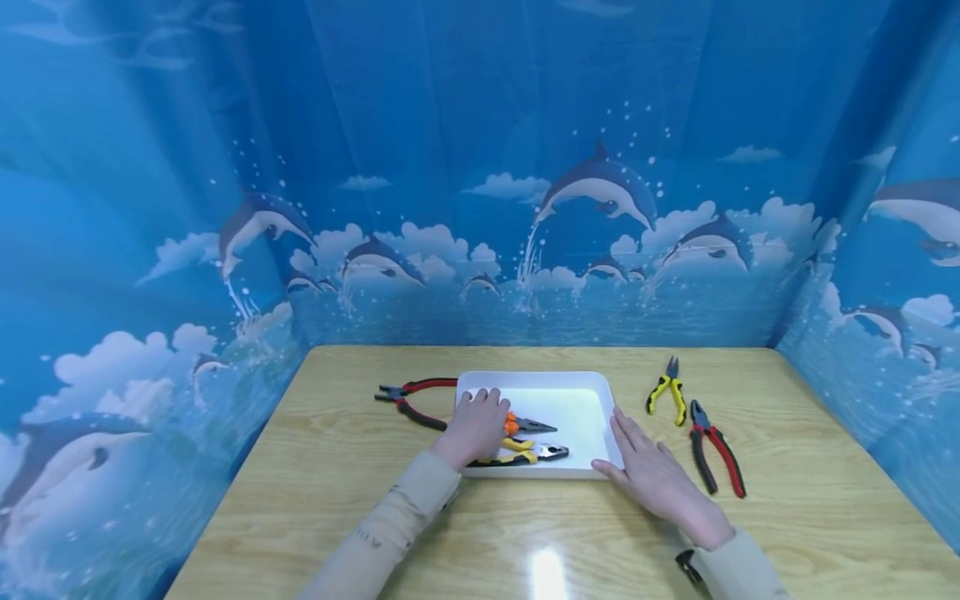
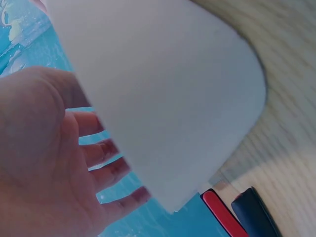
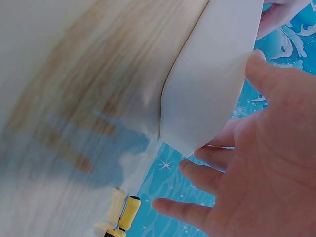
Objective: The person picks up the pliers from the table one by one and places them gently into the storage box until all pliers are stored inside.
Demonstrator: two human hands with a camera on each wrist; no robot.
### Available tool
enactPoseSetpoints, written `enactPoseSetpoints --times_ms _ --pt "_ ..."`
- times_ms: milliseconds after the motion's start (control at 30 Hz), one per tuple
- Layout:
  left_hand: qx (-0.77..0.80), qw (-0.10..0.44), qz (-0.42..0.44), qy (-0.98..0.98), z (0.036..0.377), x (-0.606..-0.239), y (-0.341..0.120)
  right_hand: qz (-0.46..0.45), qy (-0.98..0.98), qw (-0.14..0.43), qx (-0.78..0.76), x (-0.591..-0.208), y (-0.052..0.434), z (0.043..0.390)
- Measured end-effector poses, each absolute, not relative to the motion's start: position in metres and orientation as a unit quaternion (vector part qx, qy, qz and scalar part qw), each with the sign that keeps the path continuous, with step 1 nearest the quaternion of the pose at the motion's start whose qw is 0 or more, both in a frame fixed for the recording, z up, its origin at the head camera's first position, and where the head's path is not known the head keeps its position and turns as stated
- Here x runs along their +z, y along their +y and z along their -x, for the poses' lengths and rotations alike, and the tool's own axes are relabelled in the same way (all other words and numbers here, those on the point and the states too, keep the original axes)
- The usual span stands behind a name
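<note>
Between both hands lies a white tray (image 1: 570,400) holding long-nose pliers with orange handles (image 1: 528,425) and combination pliers with yellow and black handles (image 1: 536,452). My left hand (image 1: 477,425) reaches over the tray's left side, covering part of both handles. Its fingers look spread and fairly straight in the left wrist view, with the tips partly hidden behind the white tray wall (image 2: 163,98). Against the tray's right side rests my right hand (image 1: 652,475), fingers extended and thumb apart. In the right wrist view its fingertips (image 3: 205,153) are beside the tray's outer wall (image 3: 207,84).
Left of the tray are large pliers with red and black handles (image 1: 420,400), partly hidden by it. On the right lie small yellow-handled pliers (image 1: 670,390) and red-and-black pliers (image 1: 714,450). A wooden table (image 1: 570,533) meets a blue dolphin-print curtain (image 1: 450,208).
</note>
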State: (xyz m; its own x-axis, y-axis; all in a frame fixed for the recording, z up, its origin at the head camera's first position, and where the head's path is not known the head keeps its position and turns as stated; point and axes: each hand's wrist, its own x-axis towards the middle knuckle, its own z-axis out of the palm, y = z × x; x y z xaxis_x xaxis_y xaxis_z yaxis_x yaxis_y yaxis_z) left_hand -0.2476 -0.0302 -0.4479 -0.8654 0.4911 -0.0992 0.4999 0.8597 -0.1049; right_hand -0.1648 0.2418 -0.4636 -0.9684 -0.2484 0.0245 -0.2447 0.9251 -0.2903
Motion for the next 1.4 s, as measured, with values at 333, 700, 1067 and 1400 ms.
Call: enactPoseSetpoints --times_ms 333,700,1067,1400 --pt "-0.058 0.048 -0.263 0.962 0.256 -0.450 -0.030 0.125 0.981 0.015 -0.146 -0.463 0.240 0.167" --pt "-0.033 0.038 -0.251 0.967 0.258 -0.449 -0.033 0.127 0.981 0.013 -0.148 -0.462 0.240 0.166" --pt "-0.024 0.052 -0.250 0.967 0.256 -0.447 -0.037 0.128 0.981 0.011 -0.147 -0.464 0.240 0.166" --pt "-0.030 -0.079 -0.273 0.958 0.260 -0.440 -0.037 0.126 0.981 0.017 -0.145 -0.463 0.242 0.165"
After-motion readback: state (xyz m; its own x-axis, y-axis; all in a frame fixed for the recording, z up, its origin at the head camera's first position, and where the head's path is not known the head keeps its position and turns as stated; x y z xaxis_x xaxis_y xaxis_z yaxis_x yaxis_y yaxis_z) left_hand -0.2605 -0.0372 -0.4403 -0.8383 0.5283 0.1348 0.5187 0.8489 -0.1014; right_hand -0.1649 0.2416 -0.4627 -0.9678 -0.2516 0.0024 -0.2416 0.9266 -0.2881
